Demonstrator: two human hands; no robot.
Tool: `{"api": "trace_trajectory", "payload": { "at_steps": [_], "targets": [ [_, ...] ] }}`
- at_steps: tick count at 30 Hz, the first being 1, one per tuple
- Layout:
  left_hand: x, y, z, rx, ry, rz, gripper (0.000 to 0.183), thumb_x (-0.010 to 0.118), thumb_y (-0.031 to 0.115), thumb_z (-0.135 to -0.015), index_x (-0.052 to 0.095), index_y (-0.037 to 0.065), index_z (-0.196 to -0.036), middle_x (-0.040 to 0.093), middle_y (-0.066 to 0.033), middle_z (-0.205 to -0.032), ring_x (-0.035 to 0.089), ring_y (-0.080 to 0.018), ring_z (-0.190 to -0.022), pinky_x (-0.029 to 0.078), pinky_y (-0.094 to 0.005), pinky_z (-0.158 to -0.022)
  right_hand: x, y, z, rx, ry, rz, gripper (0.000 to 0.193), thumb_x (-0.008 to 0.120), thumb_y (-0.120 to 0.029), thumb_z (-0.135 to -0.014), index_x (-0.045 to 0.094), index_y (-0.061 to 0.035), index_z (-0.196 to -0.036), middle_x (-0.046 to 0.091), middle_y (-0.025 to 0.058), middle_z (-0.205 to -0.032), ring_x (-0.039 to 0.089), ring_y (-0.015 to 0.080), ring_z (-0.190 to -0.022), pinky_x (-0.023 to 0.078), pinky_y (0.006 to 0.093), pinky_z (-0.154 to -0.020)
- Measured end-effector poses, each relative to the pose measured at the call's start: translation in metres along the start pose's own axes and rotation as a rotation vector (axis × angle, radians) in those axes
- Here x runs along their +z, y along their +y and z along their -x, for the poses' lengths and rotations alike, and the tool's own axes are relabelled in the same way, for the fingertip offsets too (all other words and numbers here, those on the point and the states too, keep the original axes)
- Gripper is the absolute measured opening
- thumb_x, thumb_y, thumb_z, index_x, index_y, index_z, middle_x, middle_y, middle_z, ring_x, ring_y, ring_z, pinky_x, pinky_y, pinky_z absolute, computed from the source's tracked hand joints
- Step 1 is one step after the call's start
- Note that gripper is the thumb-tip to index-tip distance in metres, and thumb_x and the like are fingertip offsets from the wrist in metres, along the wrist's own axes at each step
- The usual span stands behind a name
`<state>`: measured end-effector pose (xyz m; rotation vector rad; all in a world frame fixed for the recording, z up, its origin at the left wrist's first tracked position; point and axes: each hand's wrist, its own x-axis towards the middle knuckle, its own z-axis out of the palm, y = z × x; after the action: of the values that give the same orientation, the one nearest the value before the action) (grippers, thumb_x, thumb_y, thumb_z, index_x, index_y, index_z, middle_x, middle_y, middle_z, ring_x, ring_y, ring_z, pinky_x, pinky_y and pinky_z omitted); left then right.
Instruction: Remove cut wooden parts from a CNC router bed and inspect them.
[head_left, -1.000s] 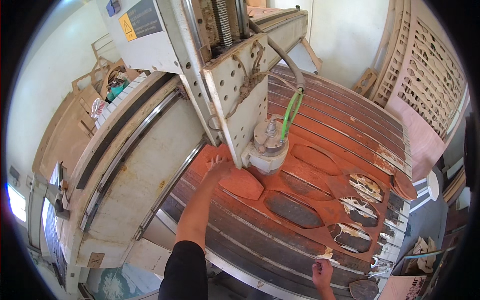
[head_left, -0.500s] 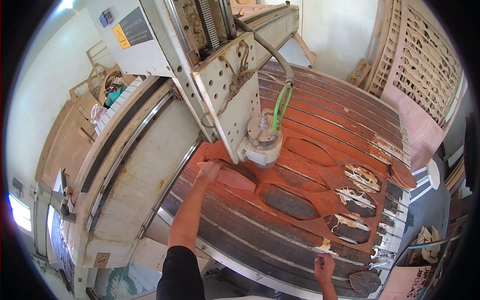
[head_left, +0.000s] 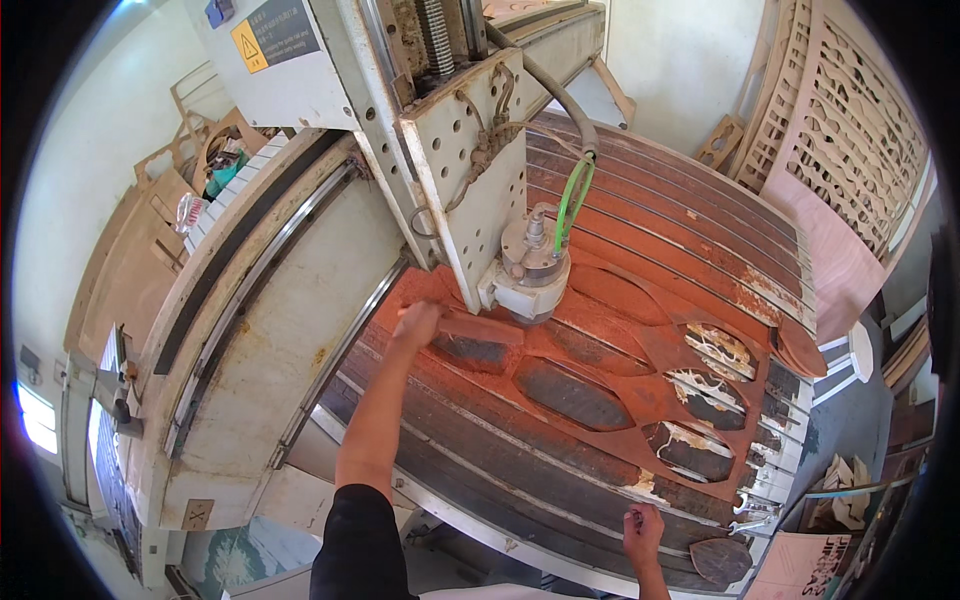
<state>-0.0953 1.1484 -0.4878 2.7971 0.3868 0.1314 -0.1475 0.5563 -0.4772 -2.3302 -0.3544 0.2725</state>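
My left hand (head_left: 420, 322) grips one end of a reddish wooden cutout piece (head_left: 482, 328), seen nearly edge-on and tilted up. Below it shows a dark elongated opening (head_left: 468, 352) in the dust-covered wooden sheet (head_left: 655, 395). The far end of the piece lies close to the machine's spindle (head_left: 530, 270); whether they touch, I cannot tell. My right hand (head_left: 642, 525) is over the near right part of the slatted machine bed (head_left: 480, 440), its fingers curled; what they hold, if anything, is hidden. A dark pointed-oval wooden piece (head_left: 722, 561) lies beside it.
The white machine gantry (head_left: 290, 290) rises at the left, with green hoses (head_left: 572, 200) at the spindle. Stacked oval cutouts (head_left: 797, 348) and a wrench (head_left: 750, 522) lie along the right edge. Patterned wooden panels (head_left: 850, 130) lean at the far right, above a white stool (head_left: 850, 358).
My left hand has lifted the cutout piece and tipped it up, uncovering the dark opening beneath. My right hand stays over the same area, fingers still curled. The view has shifted slightly.
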Motion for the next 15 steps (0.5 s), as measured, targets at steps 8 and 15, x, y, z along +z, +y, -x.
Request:
{"api": "trace_trajectory", "payload": {
  "at_steps": [8, 15],
  "targets": [
    [0.021, 0.016, 0.018, 0.049, -0.148, -0.005, 0.037, 0.06, -0.004, -0.068, 0.064, 0.005, -0.104, 0.064, -0.0153, -0.105, 0.056, -0.034, -0.108, 0.048, -0.0434, -0.089, -0.002, -0.003, 0.003, 0.016, -0.014, -0.034, 0.013, 0.063, -0.003, -0.078, 0.061, 0.0003, -0.091, 0.058, 0.0148, -0.084, 0.061, 0.0263, -0.071, 0.049, 0.0339, -0.058],
    [0.023, 0.027, 0.032, 0.179, 0.142, -0.109, 0.035, 0.06, -0.002, -0.069, 0.064, 0.005, -0.103, 0.065, -0.0124, -0.105, 0.056, -0.0319, -0.109, 0.048, -0.0425, -0.091, -0.01, -0.007, 0.006, 0.022, -0.001, -0.072, 0.014, 0.063, -0.003, -0.078, 0.061, 0.0001, -0.091, 0.058, 0.0146, -0.081, 0.06, 0.0265, -0.07, 0.049, 0.0348, -0.059]
  ]
}}
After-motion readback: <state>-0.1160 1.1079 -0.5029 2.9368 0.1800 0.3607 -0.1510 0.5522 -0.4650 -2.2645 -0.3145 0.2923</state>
